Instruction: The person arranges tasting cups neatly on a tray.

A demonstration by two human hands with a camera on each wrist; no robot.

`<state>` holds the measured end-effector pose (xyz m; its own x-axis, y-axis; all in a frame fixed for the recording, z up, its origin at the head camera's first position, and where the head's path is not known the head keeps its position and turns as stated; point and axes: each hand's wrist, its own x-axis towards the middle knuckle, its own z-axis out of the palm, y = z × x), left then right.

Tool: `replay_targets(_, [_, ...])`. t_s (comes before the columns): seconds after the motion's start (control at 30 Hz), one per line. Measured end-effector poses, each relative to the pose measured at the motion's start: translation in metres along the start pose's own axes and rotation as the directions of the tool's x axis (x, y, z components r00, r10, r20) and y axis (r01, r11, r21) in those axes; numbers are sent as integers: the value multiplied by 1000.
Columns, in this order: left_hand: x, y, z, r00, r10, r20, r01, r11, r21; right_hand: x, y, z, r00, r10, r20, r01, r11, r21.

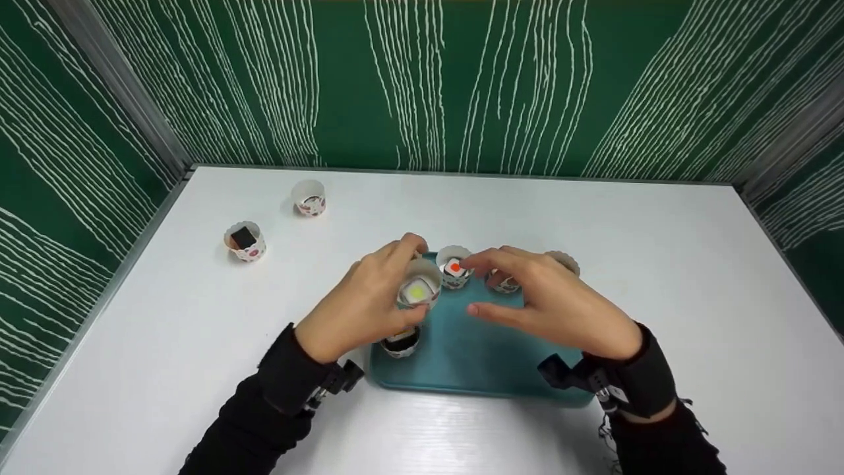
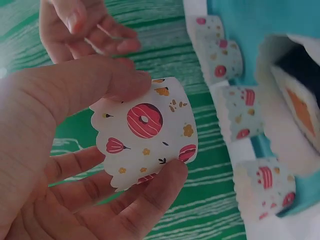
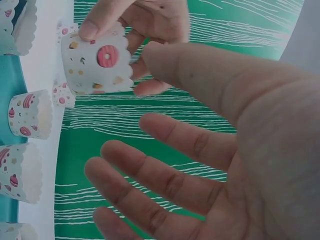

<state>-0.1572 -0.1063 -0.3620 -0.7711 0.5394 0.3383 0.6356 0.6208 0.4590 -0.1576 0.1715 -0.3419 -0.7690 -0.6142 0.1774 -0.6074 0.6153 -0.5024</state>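
My left hand [image 1: 362,303] grips a paper baking cup [image 2: 145,132] printed with doughnuts, thumb on one side and fingers on the other, raised over the teal tray [image 1: 475,359]. Inside that cup lies a white sushi piece [image 1: 417,291] with a yellow-green centre. Facing it from the right, my right hand [image 1: 544,293] has its fingers spread and loosely bent, holding nothing. A cup [image 1: 455,282] with an orange-centred sushi piece sits at the tray's back, near my right fingertips. Below my left hand is a cup [image 1: 400,351] with a dark-wrapped roll.
Partly behind my right hand are more cups, one beside its fingers [image 1: 506,287] and one past its back [image 1: 564,259]. On the white table's left stand a cup with a black-topped piece [image 1: 245,244] and another cup [image 1: 309,196]. Green walls [image 1: 343,99] with white streaks enclose the table.
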Motion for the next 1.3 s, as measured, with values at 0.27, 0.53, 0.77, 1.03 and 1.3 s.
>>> replay_targets(0.27, [4,15,12,998,69,2,-69,996,-51,2,-1,4,999,6,38,-9,996,94])
replay_targets(0.53, [3,18,19,996,83,30,-81,995,-64,4,-3,8,996,34,78,-42,993,107])
replay_targets(0.77, [3,19,23,996,90,22,-89,994,-61,4,0,11,996,30,78,-38,994,103])
replay_targets(1.03, [0,18,25,996,84,27,-81,994,-76,5,0,11,995,50,85,-60,991,121])
replay_targets(1.3, [-1,17,23,997,64,38,-59,990,-124,5,2,12,995,51,87,-60,993,104])
